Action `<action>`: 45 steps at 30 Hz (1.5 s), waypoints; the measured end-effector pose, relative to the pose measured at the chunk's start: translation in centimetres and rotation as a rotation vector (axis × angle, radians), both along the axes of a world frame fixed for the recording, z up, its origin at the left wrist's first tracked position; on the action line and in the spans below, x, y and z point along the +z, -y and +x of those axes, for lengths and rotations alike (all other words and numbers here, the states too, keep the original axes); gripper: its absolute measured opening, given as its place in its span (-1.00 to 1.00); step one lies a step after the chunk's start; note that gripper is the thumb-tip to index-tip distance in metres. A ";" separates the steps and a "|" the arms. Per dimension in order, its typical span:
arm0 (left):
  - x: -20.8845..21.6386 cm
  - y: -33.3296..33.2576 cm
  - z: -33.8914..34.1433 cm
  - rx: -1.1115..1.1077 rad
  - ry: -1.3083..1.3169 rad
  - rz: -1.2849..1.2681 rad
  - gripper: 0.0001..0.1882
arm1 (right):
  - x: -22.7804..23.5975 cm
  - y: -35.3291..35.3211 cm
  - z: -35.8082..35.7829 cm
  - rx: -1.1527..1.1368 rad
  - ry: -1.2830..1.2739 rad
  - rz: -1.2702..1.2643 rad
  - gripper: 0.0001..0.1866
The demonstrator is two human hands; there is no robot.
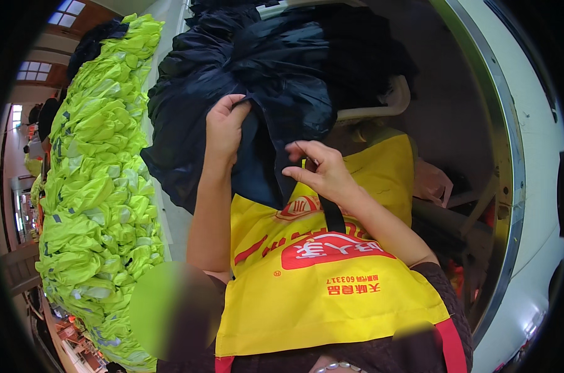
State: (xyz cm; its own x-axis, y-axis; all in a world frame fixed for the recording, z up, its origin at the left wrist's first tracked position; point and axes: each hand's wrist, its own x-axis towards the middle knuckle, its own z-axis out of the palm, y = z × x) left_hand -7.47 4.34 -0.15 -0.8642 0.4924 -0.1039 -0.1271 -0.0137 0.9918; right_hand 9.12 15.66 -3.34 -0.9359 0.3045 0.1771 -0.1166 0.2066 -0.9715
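Observation:
A dark navy garment of thin, shiny cloth lies bunched up in front of me, its lower part hanging toward my lap. My left hand is closed on it, pinching an edge between thumb and fingers. From there a long edge of the cloth runs down toward my right hand. That hand is just right of this edge, thumb and forefinger apart, the other fingers curled. Whether its thumb tip touches the cloth I cannot tell. A yellow apron with red straps covers my front.
Along the left runs a tall heap of neon yellow-green garments with pale reflective patches. A white plastic rim shows under the navy cloth. On the right stands a pale tabletop with a metal edge.

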 end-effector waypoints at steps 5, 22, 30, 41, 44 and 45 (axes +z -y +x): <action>-0.6 0.2 0.1 0.052 0.220 0.073 -0.87 | -0.8 0.0 -1.4 0.114 0.052 -0.227 -0.85; -3.5 5.6 -0.2 0.232 0.210 0.001 -0.87 | 1.3 -1.8 1.0 0.442 0.110 -0.582 -0.94; 0.1 7.7 6.4 0.188 -0.632 -0.684 -0.78 | 4.5 -0.8 2.4 0.497 0.270 -0.584 -0.92; -1.4 6.4 10.4 -0.313 0.753 -0.093 -0.79 | 3.5 4.0 4.0 0.443 0.036 0.224 -0.91; -1.3 5.8 10.4 -0.257 0.861 -0.099 -0.77 | 3.6 3.6 4.3 0.468 0.032 0.263 -0.87; -1.5 5.6 10.5 -0.214 0.897 -0.103 -0.76 | 3.7 3.6 4.4 0.484 0.032 0.267 -0.84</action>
